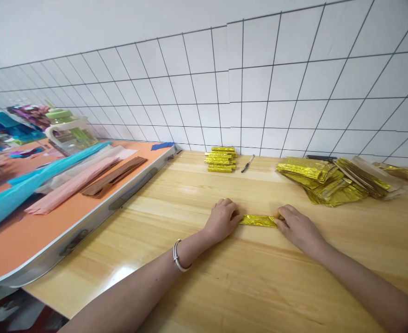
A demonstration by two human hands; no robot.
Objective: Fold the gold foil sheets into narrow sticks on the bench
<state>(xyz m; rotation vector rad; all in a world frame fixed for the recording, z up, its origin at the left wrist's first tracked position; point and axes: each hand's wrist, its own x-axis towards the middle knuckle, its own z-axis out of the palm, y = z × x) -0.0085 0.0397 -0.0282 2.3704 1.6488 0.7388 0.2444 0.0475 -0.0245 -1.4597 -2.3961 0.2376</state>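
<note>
Two hands (222, 219) (298, 226), one pen (248, 164) (and one bottle (75, 133)).

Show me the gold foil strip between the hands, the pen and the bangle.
Gold foil strip (258, 220), head view: middle of its exposed length.
Pen (248, 164), head view: middle of barrel.
Bangle (175, 254), head view: outer band.

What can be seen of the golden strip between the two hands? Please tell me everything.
The golden strip looks like shiny, crinkled foil or film, long and narrow. It stretches sideways on or just above the wooden table. The left hand holds its left end, the right hand its right; both ends are partly hidden.
</note>
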